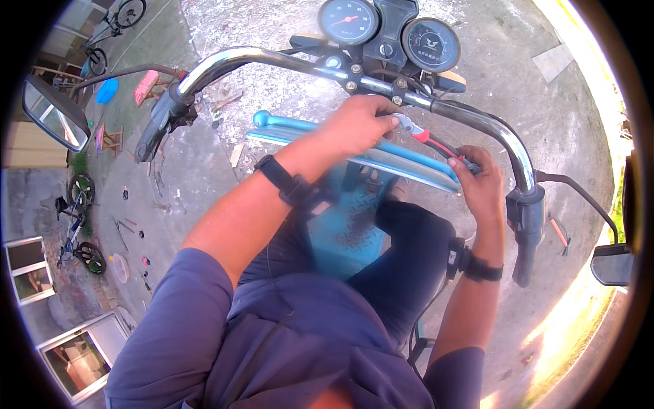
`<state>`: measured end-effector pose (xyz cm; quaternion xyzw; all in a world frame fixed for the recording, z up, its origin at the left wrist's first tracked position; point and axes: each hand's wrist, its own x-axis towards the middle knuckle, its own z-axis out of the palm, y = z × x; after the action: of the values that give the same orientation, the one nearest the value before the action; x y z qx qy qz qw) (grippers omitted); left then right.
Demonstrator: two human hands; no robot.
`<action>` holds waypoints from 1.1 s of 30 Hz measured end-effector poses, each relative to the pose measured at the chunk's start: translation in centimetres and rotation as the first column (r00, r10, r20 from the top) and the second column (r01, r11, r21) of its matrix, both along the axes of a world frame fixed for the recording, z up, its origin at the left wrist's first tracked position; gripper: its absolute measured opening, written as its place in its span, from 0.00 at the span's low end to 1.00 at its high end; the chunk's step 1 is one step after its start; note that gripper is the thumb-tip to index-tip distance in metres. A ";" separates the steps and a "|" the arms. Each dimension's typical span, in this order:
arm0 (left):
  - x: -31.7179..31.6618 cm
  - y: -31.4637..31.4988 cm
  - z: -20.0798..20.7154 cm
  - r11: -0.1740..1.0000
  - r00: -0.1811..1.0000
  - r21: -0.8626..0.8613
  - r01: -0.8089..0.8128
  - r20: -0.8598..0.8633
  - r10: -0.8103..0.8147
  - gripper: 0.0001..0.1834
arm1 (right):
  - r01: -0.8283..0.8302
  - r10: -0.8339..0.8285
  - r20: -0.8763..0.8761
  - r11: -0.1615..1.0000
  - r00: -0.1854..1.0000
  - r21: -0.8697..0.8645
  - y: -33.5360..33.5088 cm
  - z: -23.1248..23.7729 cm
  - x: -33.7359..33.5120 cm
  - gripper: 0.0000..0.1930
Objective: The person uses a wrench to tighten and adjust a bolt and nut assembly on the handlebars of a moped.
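Note:
A hand tool, seemingly a wrench (436, 144), with a silver head and a red-and-black handle, lies slantwise just below the chrome handlebar (300, 63). Closed fingers of my left hand (360, 124) pinch around its silver head; the fingertips are partly hidden. My right hand (482, 178) grips the far end of the handle between thumb and fingers. Under both hands runs a light blue metal panel (409, 167) with a rounded tube along its top edge. Black straps with small devices circle both wrists.
Two round gauges (349, 20) sit beyond the handlebar, with an ignition lock between them. Rubber grips and mirrors (57, 113) flank me. Below is a blue treadplate floor (347, 232). Bicycles (80, 225), small stools and scattered tools stand or lie on the concrete to the left.

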<state>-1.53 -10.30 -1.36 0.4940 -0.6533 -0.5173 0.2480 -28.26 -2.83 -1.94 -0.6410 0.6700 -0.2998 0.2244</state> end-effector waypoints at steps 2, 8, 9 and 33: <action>0.2 -0.8 0.0 0.996 0.999 -0.090 0.016 0.031 -0.013 0.17 | 0.030 -0.030 0.000 1.000 1.000 -0.006 -0.7 -0.4 0.2 0.18; -0.5 -1.2 0.0 0.954 0.992 -0.288 -0.076 0.079 0.103 0.13 | 0.060 -0.055 0.076 0.996 0.996 -0.063 -1.9 -1.7 -0.1 0.18; -0.5 -1.2 0.1 0.954 0.988 -0.287 -0.086 0.099 0.119 0.13 | 0.056 -0.050 0.079 0.996 0.996 -0.067 -1.9 -1.9 -0.2 0.18; -0.5 -2.4 -0.3 0.897 0.960 -0.439 -0.056 0.224 0.169 0.10 | 0.146 -0.167 0.297 0.985 0.940 0.093 -4.3 -2.2 -0.7 0.20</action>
<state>-2.07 -12.66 -1.67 0.5272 -0.7475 -0.2775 0.2937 -28.98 -7.11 -4.15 -0.5238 0.6864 -0.3882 0.3223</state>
